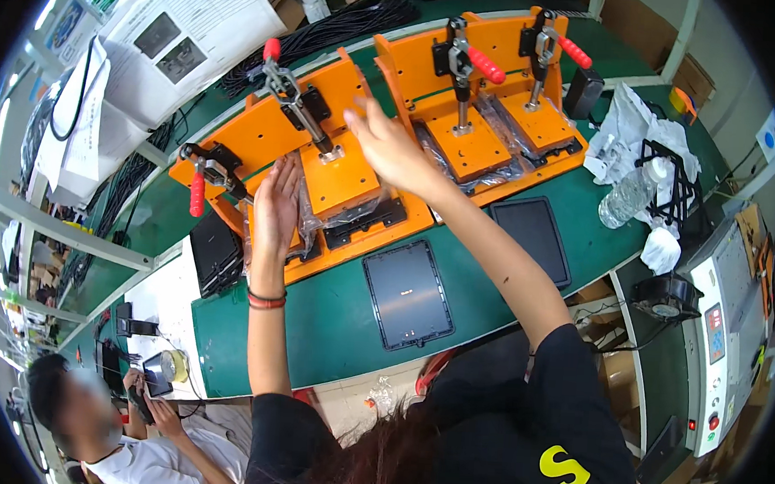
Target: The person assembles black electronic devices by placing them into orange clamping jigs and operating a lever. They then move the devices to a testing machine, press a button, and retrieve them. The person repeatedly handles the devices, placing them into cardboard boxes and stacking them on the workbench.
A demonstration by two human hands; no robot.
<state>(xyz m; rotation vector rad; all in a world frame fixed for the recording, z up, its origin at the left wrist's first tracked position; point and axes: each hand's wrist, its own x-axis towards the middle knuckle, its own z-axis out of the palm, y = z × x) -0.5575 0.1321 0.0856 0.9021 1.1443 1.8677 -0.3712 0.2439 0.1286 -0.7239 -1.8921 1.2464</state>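
Observation:
My left hand has its fingers stretched out at the left side of an orange pressing block wrapped underneath in clear plastic film. Whether it touches the block or the film, I cannot tell. My right hand is over the right part of the same orange clamping fixture, fingers extended and apart, nothing in it. Between the hands stands a toggle clamp with a red handle pointing up. Another toggle clamp, its red handle hanging down, is left of my left hand.
A second orange fixture with two red-handled clamps stands to the right. A dark tablet-like panel and a black panel lie on the green mat. A plastic bottle lies by crumpled wrapping. At lower left, a co-worker handles a device.

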